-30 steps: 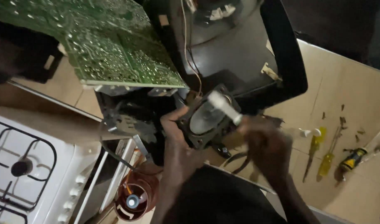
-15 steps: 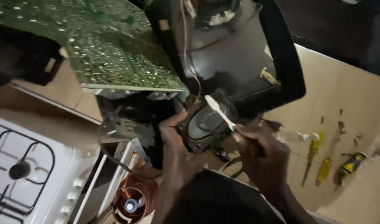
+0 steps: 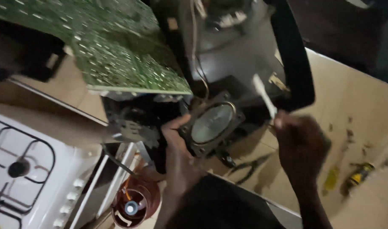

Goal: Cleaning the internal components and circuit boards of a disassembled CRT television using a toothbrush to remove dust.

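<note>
My left hand point(image 3: 179, 146) grips an oval speaker point(image 3: 212, 123) in a dark square frame, holding it up by its left edge with the pale cone facing me. My right hand point(image 3: 299, 142) holds a white toothbrush point(image 3: 264, 96) by its handle, lifted off to the right of the speaker and blurred by motion. Behind the speaker stands an opened black television shell point(image 3: 245, 55) with its grey tube back and thin wires. A green circuit board point(image 3: 113, 51) hangs out to the upper left.
A white gas stove point(image 3: 29, 169) sits at the lower left, with a red-brown cylinder point(image 3: 132, 203) beside it. On the beige tiled floor at the right lie yellow-handled screwdrivers point(image 3: 331, 178), a yellow and black tool point(image 3: 359, 171) and scattered debris.
The toothbrush was on the speaker cone; my right hand has lifted it up and away to the right. My left hand keeps the speaker in about the same place.
</note>
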